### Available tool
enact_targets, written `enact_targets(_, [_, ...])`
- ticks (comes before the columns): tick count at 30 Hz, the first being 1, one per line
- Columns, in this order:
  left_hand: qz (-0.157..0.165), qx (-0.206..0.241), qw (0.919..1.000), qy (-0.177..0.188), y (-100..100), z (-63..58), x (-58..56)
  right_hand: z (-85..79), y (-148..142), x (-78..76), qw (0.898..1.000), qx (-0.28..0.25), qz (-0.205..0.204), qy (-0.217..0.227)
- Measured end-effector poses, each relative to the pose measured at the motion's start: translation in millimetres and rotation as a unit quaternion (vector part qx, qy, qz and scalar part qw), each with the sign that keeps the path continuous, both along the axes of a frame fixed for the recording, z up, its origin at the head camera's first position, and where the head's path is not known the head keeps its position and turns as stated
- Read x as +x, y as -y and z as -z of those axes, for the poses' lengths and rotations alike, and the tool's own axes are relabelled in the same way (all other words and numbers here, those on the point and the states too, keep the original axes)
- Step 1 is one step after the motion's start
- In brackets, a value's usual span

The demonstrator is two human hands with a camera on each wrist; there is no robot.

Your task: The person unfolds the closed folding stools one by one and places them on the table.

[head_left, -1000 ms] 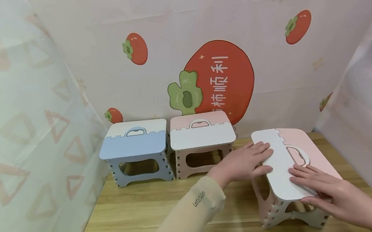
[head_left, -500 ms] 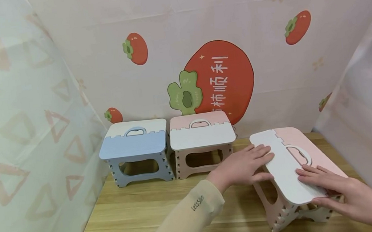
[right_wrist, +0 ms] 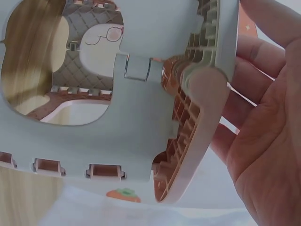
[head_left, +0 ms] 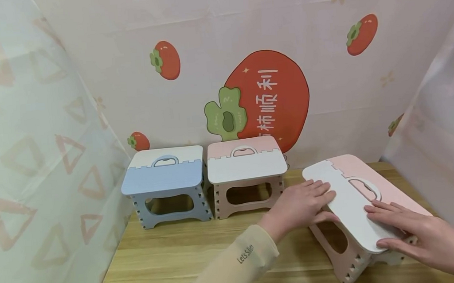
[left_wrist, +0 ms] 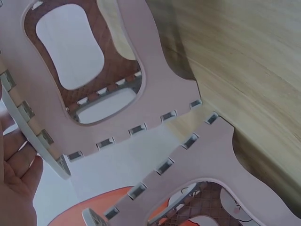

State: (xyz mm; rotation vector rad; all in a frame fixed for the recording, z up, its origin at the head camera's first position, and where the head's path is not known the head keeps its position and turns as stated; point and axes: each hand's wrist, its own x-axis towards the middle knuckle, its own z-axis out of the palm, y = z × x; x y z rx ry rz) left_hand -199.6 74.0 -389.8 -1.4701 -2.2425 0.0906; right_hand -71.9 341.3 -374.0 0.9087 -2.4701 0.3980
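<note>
A pink and white folding stool (head_left: pixel 350 207) stands at the right with its legs unfolded, angled on the wooden surface. My left hand (head_left: pixel 302 204) rests its fingers on the white half of the top, at the left edge, with the thumb along the rim. Across the near right part of the top lies my right hand (head_left: pixel 414 229), fingers extended, thumb at the near end. In the left wrist view the stool's pink side legs (left_wrist: pixel 155 80) show beside the fingers. The right wrist view catches the pale end leg (right_wrist: pixel 136 136) and the hinge under the top.
A blue and white folding stool (head_left: pixel 163 177) and another pink and white one (head_left: pixel 247 166) stand side by side at the back. Behind them hangs a fabric backdrop (head_left: pixel 308 10) printed with persimmons. Fabric sides flank the wooden surface (head_left: pixel 172 261).
The stool under my hands has turned counterclockwise: its near end has swung right and its far end slightly left. Both hands have moved along with it. The two back stools stay put.
</note>
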Motion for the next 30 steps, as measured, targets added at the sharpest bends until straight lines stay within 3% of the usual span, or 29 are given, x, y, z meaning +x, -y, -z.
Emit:
enact_targets(9, [-0.014,0.067,0.9943,-0.082,-6,3.1,5.6,3.4,6,3.5,0.999,0.001,0.041,-0.011])
enact_targets(14, [-0.033,0.084,0.9912,-0.097,-10,2.4,11.3,5.7,11,5.2,0.995,0.041,0.076,-0.045])
enact_targets(19, [-0.033,0.088,0.9912,-0.093,-10,2.1,13.7,9.0,13,4.3,0.993,0.059,0.081,-0.07])
enact_targets(25, [-0.006,0.077,0.9931,-0.088,-5,-0.5,4.1,8.6,11,4.4,0.992,0.064,0.085,-0.066])
enact_targets(30, [-0.02,0.024,0.9995,-0.008,1,-3.7,-5.7,11.3,9,4.2,0.993,0.053,0.076,-0.069])
